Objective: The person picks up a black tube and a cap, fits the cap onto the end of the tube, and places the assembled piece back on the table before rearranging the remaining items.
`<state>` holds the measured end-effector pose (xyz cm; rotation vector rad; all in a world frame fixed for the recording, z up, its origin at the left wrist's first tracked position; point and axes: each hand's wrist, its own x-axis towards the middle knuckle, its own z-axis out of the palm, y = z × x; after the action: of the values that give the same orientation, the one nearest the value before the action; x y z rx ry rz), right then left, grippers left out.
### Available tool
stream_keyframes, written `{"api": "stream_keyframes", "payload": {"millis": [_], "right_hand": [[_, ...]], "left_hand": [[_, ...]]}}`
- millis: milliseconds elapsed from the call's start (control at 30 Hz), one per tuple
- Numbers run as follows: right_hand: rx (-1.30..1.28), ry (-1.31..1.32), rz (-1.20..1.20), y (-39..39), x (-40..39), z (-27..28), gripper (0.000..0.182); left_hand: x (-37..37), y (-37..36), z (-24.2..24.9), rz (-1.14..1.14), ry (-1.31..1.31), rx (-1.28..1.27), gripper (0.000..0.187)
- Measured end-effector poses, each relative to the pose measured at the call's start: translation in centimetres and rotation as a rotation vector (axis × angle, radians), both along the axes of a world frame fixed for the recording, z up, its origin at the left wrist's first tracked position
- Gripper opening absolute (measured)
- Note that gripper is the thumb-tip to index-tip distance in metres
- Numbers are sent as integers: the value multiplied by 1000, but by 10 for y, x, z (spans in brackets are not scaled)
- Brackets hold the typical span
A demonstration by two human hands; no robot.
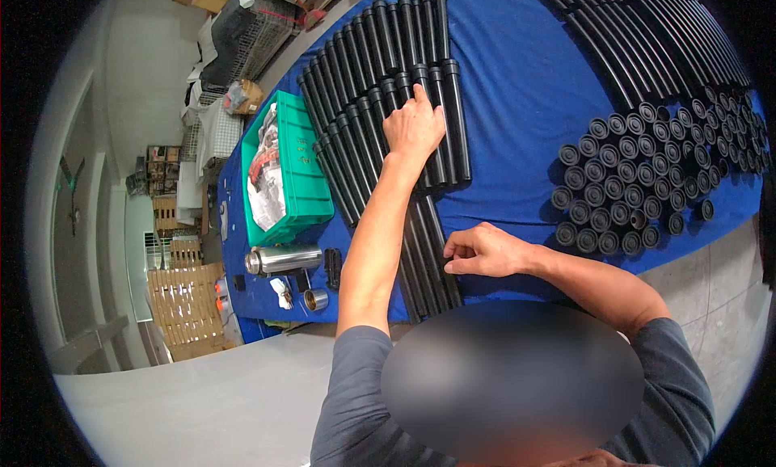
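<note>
My left hand reaches over rows of black capped tubes on the blue cloth. Its index finger is stretched out onto the capped end of one tube, with the thumb held apart; the other fingers look partly bent. Nothing shows in its grasp. Closer to me, my right hand hovers by the lower black tubes, its fingers loosely bent and apart from the thumb, holding nothing visible. My left forearm hides part of the tube rows.
Left of the tubes stands a green crate with plastic-wrapped items. Below it lie a steel flask and a metal cup. Stacked black tubes with round ends fill the right side. The blue cloth covers the table.
</note>
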<state>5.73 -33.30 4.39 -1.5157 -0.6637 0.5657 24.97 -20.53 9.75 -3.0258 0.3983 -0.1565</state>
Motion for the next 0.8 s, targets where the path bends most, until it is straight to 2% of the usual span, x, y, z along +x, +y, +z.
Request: {"api": "stream_keyframes", "payload": {"millis": [567,667,733,800], "right_hand": [[5,-22,-17,2,-1,-2,35],[64,10,-1,-1,-1,0,29],[182,-52,-145,5,-2,-16,25],[146,104,-190,0,-2,-1,25]], "left_hand": [[-2,1,-1,-25,-40,-11,60],[-6,2,4,-10,-122,2,58],[-20,7,18,-30,-200,-103,53],[-41,22,28,-67,-316,-204,46]]}}
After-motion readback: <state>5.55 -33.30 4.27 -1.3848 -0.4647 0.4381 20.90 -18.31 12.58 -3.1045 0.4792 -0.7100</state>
